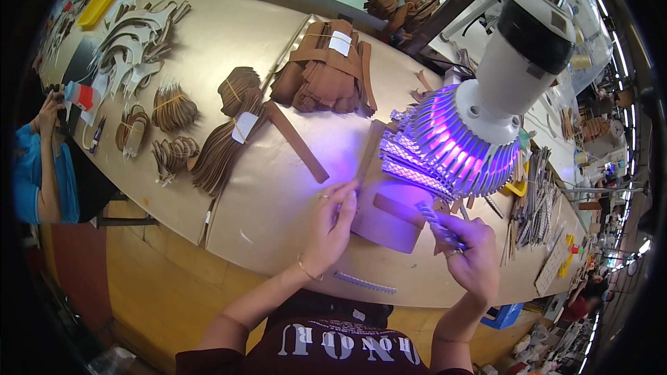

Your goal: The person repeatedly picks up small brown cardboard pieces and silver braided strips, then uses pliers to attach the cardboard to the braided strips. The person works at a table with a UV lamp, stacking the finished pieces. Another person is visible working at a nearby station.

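Observation:
My right hand is closed on a pale braided strip, which points up and left from the fingers. Beneath the strip lies a light curved board with a short brown leather strip flat on it. At the board's left edge is my left hand, its fingers stretched out and its fingertips by the edge; I see nothing held there. A lamp throws purple light over the board. Braided strips lie stacked under the lamp head. Another braided strip rests along the table's near edge.
A tied bundle of brown leather strips sits at the back, with a fanned bundle to its left. A single brown strip lies between. Many strips are heaped on the right. At the far left a person in a blue shirt works.

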Action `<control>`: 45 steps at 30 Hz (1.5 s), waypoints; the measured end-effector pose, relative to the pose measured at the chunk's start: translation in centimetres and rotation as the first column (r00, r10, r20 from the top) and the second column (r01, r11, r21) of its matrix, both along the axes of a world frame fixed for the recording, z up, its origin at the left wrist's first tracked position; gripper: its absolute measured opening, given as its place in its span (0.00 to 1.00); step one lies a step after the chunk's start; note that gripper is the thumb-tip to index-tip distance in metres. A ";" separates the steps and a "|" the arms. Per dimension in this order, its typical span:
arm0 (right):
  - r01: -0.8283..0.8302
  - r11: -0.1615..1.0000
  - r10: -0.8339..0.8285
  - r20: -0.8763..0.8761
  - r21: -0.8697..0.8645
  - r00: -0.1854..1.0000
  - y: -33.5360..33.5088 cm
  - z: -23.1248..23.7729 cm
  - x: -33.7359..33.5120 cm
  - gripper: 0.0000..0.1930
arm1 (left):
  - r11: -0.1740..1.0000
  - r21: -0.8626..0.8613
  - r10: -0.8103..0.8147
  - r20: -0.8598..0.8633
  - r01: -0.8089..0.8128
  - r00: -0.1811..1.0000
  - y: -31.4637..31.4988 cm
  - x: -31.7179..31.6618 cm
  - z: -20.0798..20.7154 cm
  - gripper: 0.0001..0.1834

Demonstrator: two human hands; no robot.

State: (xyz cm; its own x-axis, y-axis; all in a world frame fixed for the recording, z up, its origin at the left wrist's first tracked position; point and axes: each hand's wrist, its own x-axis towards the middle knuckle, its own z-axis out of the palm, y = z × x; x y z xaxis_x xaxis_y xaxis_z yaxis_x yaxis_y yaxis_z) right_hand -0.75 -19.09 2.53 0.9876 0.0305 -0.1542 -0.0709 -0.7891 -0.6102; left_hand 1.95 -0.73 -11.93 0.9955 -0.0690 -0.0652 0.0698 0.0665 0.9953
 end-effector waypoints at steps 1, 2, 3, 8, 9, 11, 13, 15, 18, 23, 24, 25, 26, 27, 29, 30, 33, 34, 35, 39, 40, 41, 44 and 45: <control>-0.096 0.987 0.095 -0.014 -0.131 0.995 0.1 0.1 0.4 0.09 | 0.999 0.016 -0.039 -0.100 0.041 0.994 -0.3 0.3 -0.6 0.16; -0.144 0.974 0.145 -0.006 -0.176 0.989 0.3 0.0 0.7 0.09 | 1.000 0.000 -0.031 -0.045 0.031 0.999 -0.7 0.1 -0.8 0.15; -0.185 0.958 0.192 0.009 -0.220 0.981 0.5 -0.2 1.0 0.09 | 1.000 0.005 -0.031 -0.032 0.031 0.999 -1.1 0.0 -1.0 0.15; -0.103 0.994 0.099 -0.082 -0.046 0.992 1.1 -1.9 2.6 0.06 | 0.991 -0.111 -0.087 -0.065 0.080 0.994 -1.2 0.1 -0.8 0.12; -0.074 0.997 0.074 -0.126 -0.002 0.989 1.1 -2.4 2.8 0.06 | 0.978 -0.190 -0.112 -0.118 0.089 0.987 -0.9 0.4 -0.6 0.11; -0.042 0.998 0.049 -0.193 0.044 0.980 0.9 -2.9 3.0 0.06 | 0.934 -0.343 -0.196 -0.241 0.106 0.950 -0.2 0.9 -0.2 0.10; -0.033 0.999 0.039 -0.239 0.032 0.970 0.6 -3.1 3.1 0.06 | 0.859 -0.500 -0.318 -0.359 0.108 0.877 0.8 1.3 0.3 0.07; -0.135 0.991 0.134 -0.155 0.006 0.979 0.4 -3.4 3.1 0.06 | 0.840 -0.534 -0.326 -0.352 0.098 0.877 1.1 1.3 0.9 0.09; -0.218 0.976 0.215 -0.127 -0.017 0.968 0.0 -3.5 3.1 0.06 | 0.743 -0.667 -0.385 -0.370 0.046 0.846 1.5 1.5 1.6 0.15; -0.317 0.946 0.315 -0.033 -0.070 0.948 -0.2 -3.6 3.1 0.08 | 0.740 -0.668 -0.383 -0.328 0.074 0.863 1.9 1.5 2.6 0.23; -0.316 0.945 0.315 -0.023 -0.083 0.949 -0.1 -3.6 3.1 0.08 | 0.767 -0.636 -0.366 -0.320 0.088 0.874 2.0 1.4 2.9 0.23; -0.314 0.945 0.313 -0.023 -0.095 0.950 0.0 -3.7 3.1 0.08 | 0.792 -0.602 -0.350 -0.310 0.102 0.884 2.0 1.3 3.1 0.23; -0.311 0.945 0.310 -0.022 -0.106 0.950 0.1 -3.7 3.0 0.08 | 0.792 -0.601 -0.345 -0.303 0.103 0.888 2.0 1.2 3.3 0.23; -0.307 0.945 0.305 -0.031 -0.116 0.952 0.2 -3.7 3.0 0.08 | 0.792 -0.601 -0.343 -0.296 0.105 0.892 2.0 1.1 3.5 0.23; -0.300 0.944 0.300 -0.020 -0.136 0.954 0.3 -3.7 2.9 0.07 | 0.787 -0.608 -0.340 -0.281 0.108 0.898 1.9 1.0 3.7 0.23; -0.297 0.944 0.300 0.000 -0.144 0.954 0.4 -3.7 2.8 0.07 | 0.782 -0.614 -0.339 -0.274 0.108 0.900 1.9 1.0 3.7 0.23; -0.285 0.947 0.289 0.007 -0.147 0.957 0.6 -3.5 2.8 0.08 | 0.776 -0.621 -0.333 -0.257 0.110 0.907 1.8 0.9 3.7 0.23; -0.290 0.947 0.294 0.013 -0.136 0.956 0.6 -3.5 2.7 0.08 | 0.775 -0.622 -0.331 -0.251 0.110 0.910 1.8 0.9 3.6 0.23; -0.285 0.947 0.290 0.016 -0.151 0.957 0.7 -3.4 2.8 0.08 | 0.773 -0.625 -0.330 -0.249 0.109 0.911 1.8 0.9 3.6 0.23; -0.298 0.940 0.312 0.065 -0.167 0.948 0.8 -3.3 2.8 0.10 | 0.775 -0.624 -0.322 -0.247 0.105 0.914 1.8 0.9 3.5 0.23; -0.299 0.939 0.314 0.073 -0.169 0.946 0.8 -3.3 2.9 0.10 | 0.777 -0.621 -0.320 -0.249 0.103 0.914 1.9 0.9 3.5 0.22; -0.294 0.942 0.306 0.055 -0.162 0.950 0.8 -3.3 2.9 0.10 | 0.780 -0.618 -0.318 -0.252 0.101 0.914 1.8 0.9 3.5 0.22; -0.287 0.947 0.292 0.013 -0.143 0.956 0.8 -3.2 2.9 0.10 | 0.792 -0.604 -0.307 -0.260 0.094 0.916 1.8 0.9 3.4 0.22; -0.289 0.947 0.293 0.007 -0.136 0.956 0.8 -3.2 3.0 0.11 | 0.798 -0.596 -0.301 -0.263 0.091 0.917 1.8 0.9 3.4 0.22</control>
